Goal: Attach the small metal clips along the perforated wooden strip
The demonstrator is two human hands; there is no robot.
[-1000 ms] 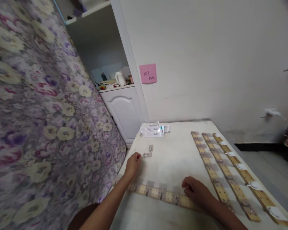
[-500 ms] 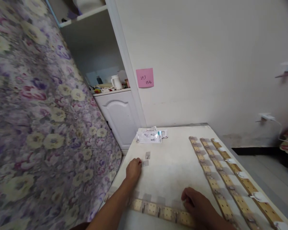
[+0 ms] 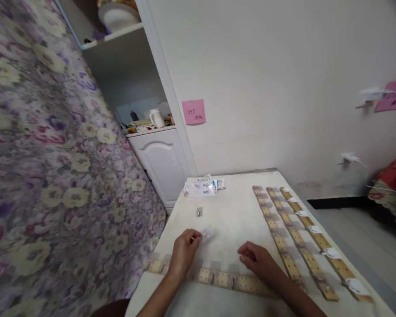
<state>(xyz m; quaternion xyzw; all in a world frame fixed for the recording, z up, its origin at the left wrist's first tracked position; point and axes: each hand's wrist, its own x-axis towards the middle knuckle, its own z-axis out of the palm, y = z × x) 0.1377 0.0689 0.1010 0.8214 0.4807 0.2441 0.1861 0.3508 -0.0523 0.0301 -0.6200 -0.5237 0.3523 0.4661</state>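
Note:
My left hand (image 3: 186,247) is closed in a pinch on a clear adhesive hook (image 3: 208,233), a transparent square pad blurred by motion, held above the white table. Beyond it on the tabletop lies another clear hook (image 3: 199,212) with a small metal part. My right hand (image 3: 253,258) hovers farther right, its fingers loosely curled and a little apart, with nothing visible in them. Below both hands a wooden strip (image 3: 222,279) runs across the table, bearing several clear pads with metal hooks. My left forearm hides part of this strip.
On the right side of the table (image 3: 231,211) lie two wooden strips with clear hooks, (image 3: 280,242) and one strip with white hooks (image 3: 331,253). Packaging (image 3: 201,188) sits near the wall. A floral curtain (image 3: 66,176) hangs at left, beside a cabinet (image 3: 163,163).
My left hand has lifted a clear hook off the table and brought it nearer and to the right. My right hand has moved up and left. The view has shifted slightly.

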